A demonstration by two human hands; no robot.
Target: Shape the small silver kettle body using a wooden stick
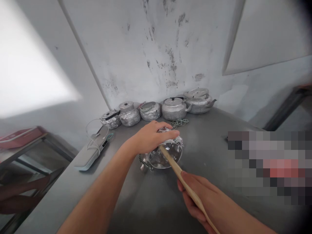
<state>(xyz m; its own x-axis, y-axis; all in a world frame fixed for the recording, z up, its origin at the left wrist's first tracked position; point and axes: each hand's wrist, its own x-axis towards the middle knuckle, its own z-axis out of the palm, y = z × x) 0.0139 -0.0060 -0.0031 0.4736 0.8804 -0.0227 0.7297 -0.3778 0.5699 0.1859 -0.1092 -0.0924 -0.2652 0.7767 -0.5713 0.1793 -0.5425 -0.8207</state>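
Observation:
A dented silver metal kettle lies on its side in the middle of the table, its round opening facing me. My left hand rests over the top of it, gripping it with thumb and fingers apart. My right hand is wrapped round a long wooden stick. The far end of the stick reaches into the kettle's opening, and its tip is hidden. Beside the kettle's lower left lies a patterned cord, partly covered.
Several silver kettles stand in a row along the wall. Another patterned cord lies before them. A grey case with a white cable sits at the table's left. A pink tray is on a side rack. The right side is pixelated.

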